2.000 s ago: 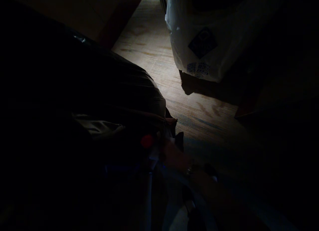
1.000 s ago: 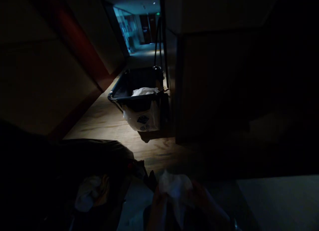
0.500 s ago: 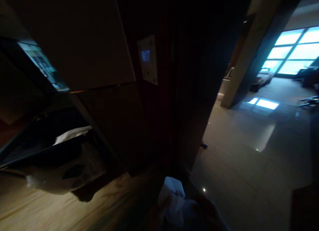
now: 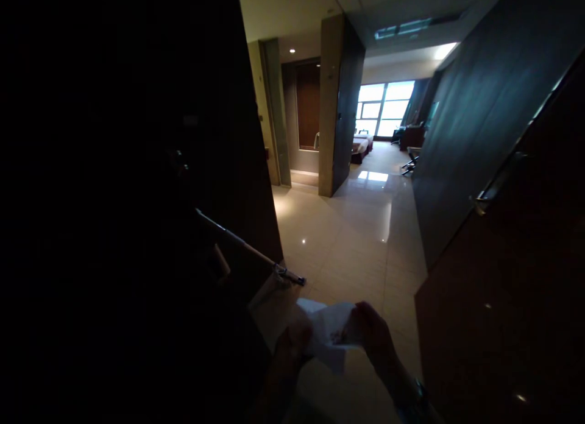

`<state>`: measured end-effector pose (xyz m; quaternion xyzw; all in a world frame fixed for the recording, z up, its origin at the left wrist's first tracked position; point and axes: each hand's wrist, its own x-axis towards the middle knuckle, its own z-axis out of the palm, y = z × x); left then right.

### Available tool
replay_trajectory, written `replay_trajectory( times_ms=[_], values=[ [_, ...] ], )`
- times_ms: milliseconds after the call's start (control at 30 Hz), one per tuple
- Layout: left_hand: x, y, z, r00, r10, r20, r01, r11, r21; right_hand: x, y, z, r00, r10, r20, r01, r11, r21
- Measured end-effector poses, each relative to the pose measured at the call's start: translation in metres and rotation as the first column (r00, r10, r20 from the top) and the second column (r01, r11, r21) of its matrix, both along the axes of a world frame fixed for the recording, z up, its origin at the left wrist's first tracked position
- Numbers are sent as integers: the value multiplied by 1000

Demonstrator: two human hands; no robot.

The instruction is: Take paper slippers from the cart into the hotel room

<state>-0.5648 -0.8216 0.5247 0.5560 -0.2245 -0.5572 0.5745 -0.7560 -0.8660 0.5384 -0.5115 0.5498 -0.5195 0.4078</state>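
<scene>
Low in the view, a thin white piece with small dark print (image 4: 336,323), paper or plastic, is stretched between my hands. My left hand (image 4: 295,339) is closed on its left side, dim in shadow. The fingers of my right hand (image 4: 368,320) pinch its upper right edge. A band shows on my right wrist. Part of the piece hangs below, and its exact kind is too dark to make out.
A long pole (image 4: 251,248) slants across the dark left side of the doorway. To the right is a dark door (image 4: 498,302) with a metal handle (image 4: 479,203). Beyond, a glossy tiled floor (image 4: 347,247) leads past a pillar (image 4: 329,107) to a bed (image 4: 361,145) and bright windows (image 4: 386,110).
My view has swung right, from a wall panel and a dark bin-like container towards the hallway. The white piece, bunched up before, is now spread between both hands.
</scene>
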Motion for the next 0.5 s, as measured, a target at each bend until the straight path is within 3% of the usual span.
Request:
replay_trajectory(
  times_ms=[133,267,367,500],
  values=[
    [-19,-66,-20,990,-54,-130,51,998,-27,-20,-57,-1,997,-72,5,73,996,-55],
    [-8,-148,-41,981,6,-195,-4,1000,13,-26,-119,-4,987,-157,-40,156,987,-26],
    [2,-208,-35,947,10,-322,-18,1000,-23,-17,-168,-2,980,-195,-48,195,981,-3],
    [-4,-276,-6,815,-277,-508,217,960,-174,0,-235,1,984,-170,54,168,985,35]
  ],
)
